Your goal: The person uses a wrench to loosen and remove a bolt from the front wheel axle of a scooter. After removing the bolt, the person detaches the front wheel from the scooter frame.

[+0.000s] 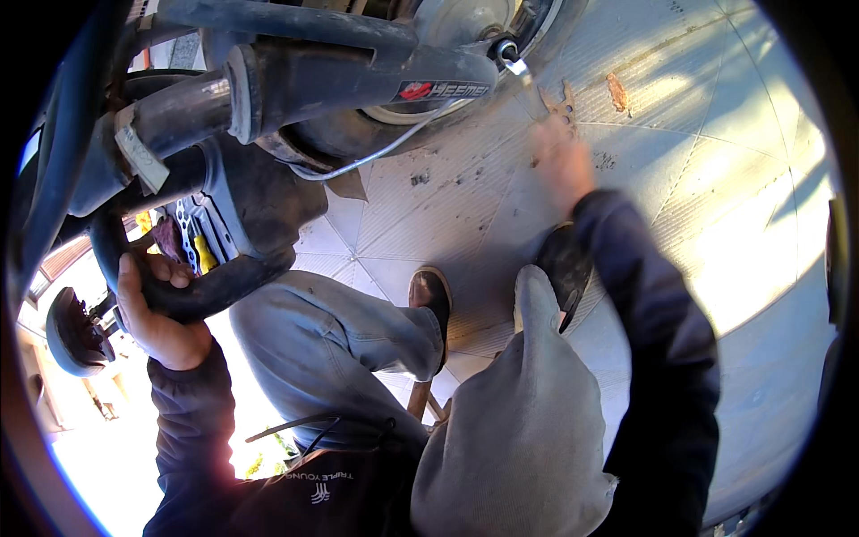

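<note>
A ring-ended wrench [516, 64] sits with its bright ring at the wheel axle end, at the lower end of a dark fork leg [313, 85]. Its handle runs down toward my right hand [562, 163], which is smeared by motion but appears closed around it. On the left, my left hand [165, 313] wraps its fingers and thumb around a thick black curved tube [210, 291] of the motorcycle. Part of the wheel [429, 116] shows behind the fork, with a thin grey cable [385, 154] curving below.
A round black part on a stalk [76, 331] juts out beside my left wrist. Yellow-handled tools [204, 255] show through the frame opening. A brown leaf [617, 94] and dark stains lie on the tiled floor [716, 188]. My bent legs and shoes [431, 304] are below.
</note>
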Motion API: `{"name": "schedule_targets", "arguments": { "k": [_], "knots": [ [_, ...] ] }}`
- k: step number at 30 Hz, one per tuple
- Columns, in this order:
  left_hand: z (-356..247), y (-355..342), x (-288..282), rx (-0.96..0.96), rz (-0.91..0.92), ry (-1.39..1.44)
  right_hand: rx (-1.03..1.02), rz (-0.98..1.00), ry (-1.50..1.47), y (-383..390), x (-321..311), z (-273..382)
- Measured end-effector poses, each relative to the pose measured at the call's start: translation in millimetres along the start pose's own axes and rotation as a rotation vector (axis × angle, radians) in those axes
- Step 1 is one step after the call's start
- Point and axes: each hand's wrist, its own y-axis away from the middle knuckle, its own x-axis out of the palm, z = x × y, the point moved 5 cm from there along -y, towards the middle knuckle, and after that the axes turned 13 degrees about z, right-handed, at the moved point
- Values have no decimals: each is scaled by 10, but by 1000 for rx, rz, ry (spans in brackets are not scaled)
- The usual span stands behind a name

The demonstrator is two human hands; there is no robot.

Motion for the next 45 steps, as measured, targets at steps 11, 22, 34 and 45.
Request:
{"name": "schedule_targets", "arguments": {
  "k": [11, 22, 34, 45],
  "knots": [
    [34, -11, -21, 1, 50, 8, -229, -157, 873, -310, -732, 259],
    [26, 24, -49, -24, 5, -12, 61, 44, -171, 308, 843, 580],
    [4, 28, -4, 1, -22, -26, -27, 147, 14, 78, -23, 340],
    [28, -20, -40, -8, 29, -4, -416, -193, 1038, -328, -1081, 621]
  ]
}}
